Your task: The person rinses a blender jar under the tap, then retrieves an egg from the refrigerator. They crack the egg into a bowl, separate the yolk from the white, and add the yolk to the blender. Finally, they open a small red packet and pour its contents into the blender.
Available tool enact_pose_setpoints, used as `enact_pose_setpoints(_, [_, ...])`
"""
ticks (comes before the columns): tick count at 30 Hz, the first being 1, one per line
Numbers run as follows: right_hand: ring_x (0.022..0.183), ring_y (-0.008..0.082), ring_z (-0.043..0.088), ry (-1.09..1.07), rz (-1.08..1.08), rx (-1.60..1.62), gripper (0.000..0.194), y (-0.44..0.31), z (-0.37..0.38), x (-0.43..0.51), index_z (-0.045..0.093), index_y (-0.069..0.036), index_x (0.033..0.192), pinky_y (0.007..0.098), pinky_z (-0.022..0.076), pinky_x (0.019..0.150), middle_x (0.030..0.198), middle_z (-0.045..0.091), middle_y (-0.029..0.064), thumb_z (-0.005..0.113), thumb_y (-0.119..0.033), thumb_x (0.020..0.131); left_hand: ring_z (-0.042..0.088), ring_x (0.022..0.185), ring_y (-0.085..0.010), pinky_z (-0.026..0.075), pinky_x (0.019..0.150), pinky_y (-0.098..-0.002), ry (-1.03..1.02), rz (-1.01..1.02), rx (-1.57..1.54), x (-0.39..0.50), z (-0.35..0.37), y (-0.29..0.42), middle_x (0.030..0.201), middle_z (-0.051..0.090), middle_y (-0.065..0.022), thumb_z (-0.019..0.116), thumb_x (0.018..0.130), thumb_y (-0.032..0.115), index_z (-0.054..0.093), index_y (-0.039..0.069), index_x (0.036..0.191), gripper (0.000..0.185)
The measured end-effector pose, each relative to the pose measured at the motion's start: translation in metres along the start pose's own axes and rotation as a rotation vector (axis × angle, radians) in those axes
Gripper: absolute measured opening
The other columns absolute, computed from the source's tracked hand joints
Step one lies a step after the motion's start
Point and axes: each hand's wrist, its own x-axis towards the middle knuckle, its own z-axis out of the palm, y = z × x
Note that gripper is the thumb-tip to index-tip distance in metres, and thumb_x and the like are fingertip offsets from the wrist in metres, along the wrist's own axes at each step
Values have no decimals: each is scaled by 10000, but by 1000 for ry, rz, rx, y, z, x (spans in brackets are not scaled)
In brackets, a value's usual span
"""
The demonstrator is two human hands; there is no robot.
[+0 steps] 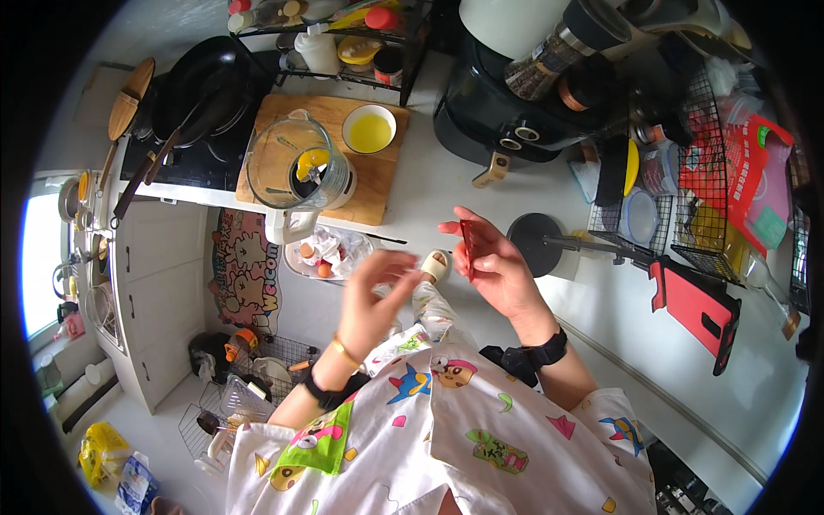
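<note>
My right hand [499, 275] grips a small, narrow red packet [468, 248] in its fingers, over the counter's front edge. Blurred by motion, my left hand [376, 299] is beside it with bent fingers; whether anything small is between them cannot be made out. Beyond my hands, a clear blender jar [290, 164] with a white handle stands on a wooden cutting board [380, 174]. Egg yolk [313, 164] lies around the blade at its bottom. A white bowl [347, 135] of yellow liquid is on the same board.
Below the counter edge, a waste bin [293, 264] holds eggshells and crumpled paper. A wok [199, 90] rests on the stove at left. A black air fryer [463, 122] stands behind. On the right, a phone holder [566, 243] carries a red-cased phone [689, 309] near wire baskets [702, 193].
</note>
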Motion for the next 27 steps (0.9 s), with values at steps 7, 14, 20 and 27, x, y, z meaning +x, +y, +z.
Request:
enact_pose_setpoints(7, [1346, 178, 488, 223, -157, -64, 651, 12, 16, 2, 418, -11, 1543, 339, 342, 1166, 1571, 451, 99, 451, -194, 918, 672, 931, -136, 572, 712, -265, -75, 63, -68, 45, 56, 7, 1138, 680, -93, 818, 860, 141, 603, -33, 1198, 437])
enact_pose_setpoints(14, [1480, 181, 369, 418, -315, -450, 554, 23, 15, 4, 356, -14, 1578, 335, 295, 1203, 1626, 391, 100, 433, -320, 1122, 723, 1077, -260, 628, 826, -336, -191, 150, 13, 56, 68, 12, 1232, 698, -218, 738, 901, 66, 543, -117, 1378, 547])
enact_pose_setpoints(20, [1446, 148, 405, 423, -356, -241, 517, 15, 19, -3, 385, -1, 1560, 317, 305, 1200, 1615, 408, 71, 424, -275, 1124, 732, 1057, -251, 611, 861, -324, -195, 131, -80, 64, 74, 10, 1163, 732, -211, 724, 908, 42, 580, -133, 1324, 474])
enact_pose_setpoints(27, [1483, 179, 374, 426, -485, -542, 506, 16, 31, -4, 364, -13, 1573, 320, 296, 1209, 1640, 373, 87, 403, -258, 1132, 733, 972, -181, 595, 814, -283, -288, -154, -404, 70, 60, 27, 1093, 742, -143, 640, 1005, 136, 624, -73, 1302, 363])
